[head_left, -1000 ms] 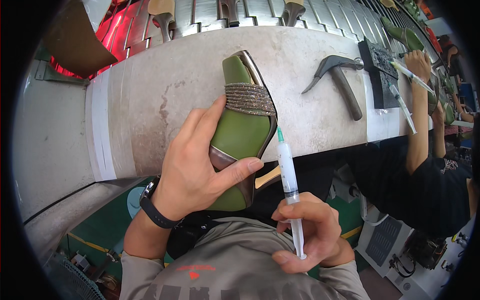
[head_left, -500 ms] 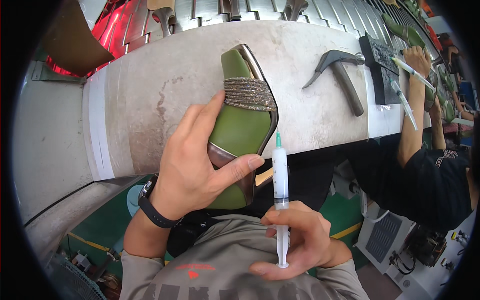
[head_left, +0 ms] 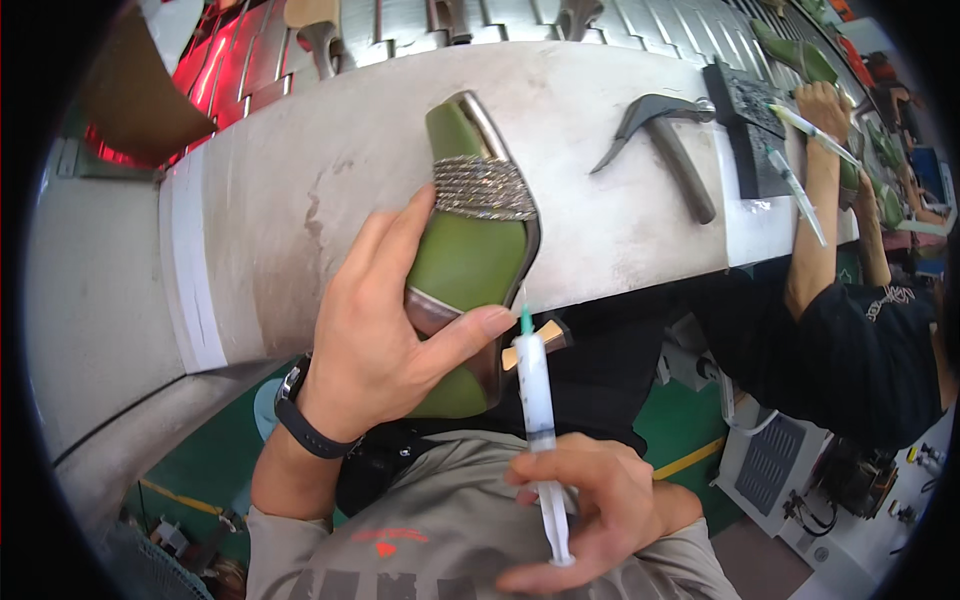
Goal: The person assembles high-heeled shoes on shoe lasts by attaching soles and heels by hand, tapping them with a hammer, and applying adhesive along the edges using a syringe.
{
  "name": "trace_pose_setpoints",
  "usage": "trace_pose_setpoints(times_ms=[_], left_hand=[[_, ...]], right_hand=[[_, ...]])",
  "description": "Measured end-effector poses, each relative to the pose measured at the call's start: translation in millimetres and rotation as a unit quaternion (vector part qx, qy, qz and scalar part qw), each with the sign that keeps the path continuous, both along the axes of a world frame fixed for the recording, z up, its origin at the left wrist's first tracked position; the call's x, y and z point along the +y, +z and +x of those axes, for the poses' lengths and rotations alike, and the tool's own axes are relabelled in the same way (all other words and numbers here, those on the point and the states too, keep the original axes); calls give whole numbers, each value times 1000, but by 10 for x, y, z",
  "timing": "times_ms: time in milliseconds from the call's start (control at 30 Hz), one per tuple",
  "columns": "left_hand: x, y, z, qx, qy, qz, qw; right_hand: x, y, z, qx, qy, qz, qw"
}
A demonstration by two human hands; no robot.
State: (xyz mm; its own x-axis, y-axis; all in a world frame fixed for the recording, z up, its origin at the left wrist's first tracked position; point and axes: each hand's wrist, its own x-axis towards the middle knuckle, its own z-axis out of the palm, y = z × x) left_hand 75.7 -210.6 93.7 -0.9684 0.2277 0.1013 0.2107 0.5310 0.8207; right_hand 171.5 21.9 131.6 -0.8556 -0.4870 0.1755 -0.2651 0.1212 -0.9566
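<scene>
My left hand (head_left: pixel 375 300) is wrapped round a green shoe (head_left: pixel 465 255) with a band of glittering cords across it and a metallic edge. Its thumb presses on the near part, while the fingers lie along the left side. Between the fingers and thumb of my right hand (head_left: pixel 590 500) is a syringe (head_left: pixel 537 395) filled with whitish stuff. The thumb rests at the plunger end. The syringe's green-based needle points up beside the shoe's right edge, close to my left thumb; whether it touches the shoe I cannot tell. A tan-and-dark piece (head_left: pixel 540 343) shows just behind the syringe.
A claw hammer (head_left: pixel 675 160) lies right of the shoe on the pale bench (head_left: pixel 290 230). Beyond it stands a black block (head_left: pixel 745 130), with two more syringes beside it. A co-worker's arm (head_left: pixel 818 220) reaches in at the right. A slatted metal conveyor (head_left: pixel 400 22) carries shoe parts behind.
The syringe has moved left and down, its tip now nearer my left thumb along the shoe's edge. The shoe has shifted slightly left in view, as have the hammer and block.
</scene>
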Motion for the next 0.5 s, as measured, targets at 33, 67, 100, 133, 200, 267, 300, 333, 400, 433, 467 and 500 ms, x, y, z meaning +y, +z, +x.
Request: trace_pose_setpoints(times_ms=[33,67,100,133,200,267,300,333,400,433,467,500], left_hand=[[-7,2,12,-9,11,-13,1000],[-20,7,28,-17,21,-24,999],[-10,5,36,-22,27,-30,999],[12,-15,29,-9,11,-13,1000],[16,-59,25,14,21,-21,999],[-13,18,61,27,14,-21,999],[-3,7,66,19,13,-18,1000],[-3,0,73,11,16,-19,1000],[-6,-16,86,26,8,-19,999],[-9,-21,92,23,7,-19,1000],[-14,-23,95,18,7,-19,1000],[-26,-17,100,20,12,-21,1000]], right_hand=[[140,224,-135,-41,51,46,997],[197,244,-198,-67,48,-10,997],[212,148,-171,-62,-41,-98,992],[216,43,-159,-52,-128,-181,974],[350,5,-458,-54,-253,-222,940],[652,-114,-912,-52,-327,-179,927],[801,-183,-1074,-26,-337,-190,922],[916,-220,-1211,-3,-341,-203,918],[1045,-163,-1409,-22,-367,-190,911],[1090,-141,-1516,-49,-388,-178,903],[1127,-135,-1608,-45,-386,-180,904],[1146,-145,-1706,-77,-401,-170,897]])
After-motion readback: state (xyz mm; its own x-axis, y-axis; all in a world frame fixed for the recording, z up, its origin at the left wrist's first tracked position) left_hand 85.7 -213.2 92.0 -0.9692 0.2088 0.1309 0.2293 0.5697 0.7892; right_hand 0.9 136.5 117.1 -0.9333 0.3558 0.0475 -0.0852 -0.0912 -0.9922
